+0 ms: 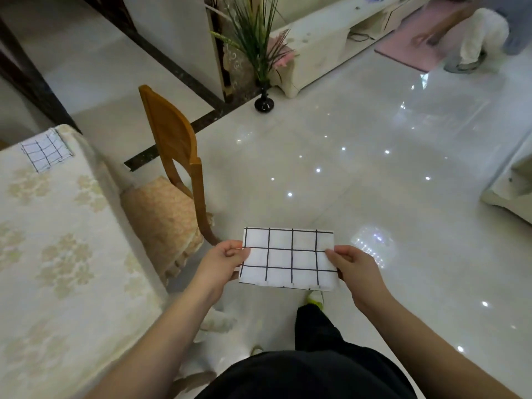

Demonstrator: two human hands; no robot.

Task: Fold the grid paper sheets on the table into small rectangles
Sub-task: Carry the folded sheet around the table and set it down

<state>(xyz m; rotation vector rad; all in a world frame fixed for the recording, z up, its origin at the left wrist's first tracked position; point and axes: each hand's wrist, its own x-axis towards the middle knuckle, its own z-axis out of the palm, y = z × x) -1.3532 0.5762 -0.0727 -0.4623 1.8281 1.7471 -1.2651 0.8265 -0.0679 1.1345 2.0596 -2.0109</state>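
Note:
A white grid paper sheet (289,259) with black lines hangs in the air in front of me, over the floor and to the right of the table. My left hand (221,262) pinches its left edge and my right hand (352,267) pinches its right edge. The sheet looks like a flat, doubled rectangle. A second grid paper sheet (46,152) lies on the far corner of the table (57,254), well away from both hands.
The table carries a cream floral cloth. A wooden chair (175,156) with a cushioned seat stands beside it. A black vase with grasses (263,102) stands on the glossy tiled floor. Another person's legs (475,44) are at the far right, near a pink mat.

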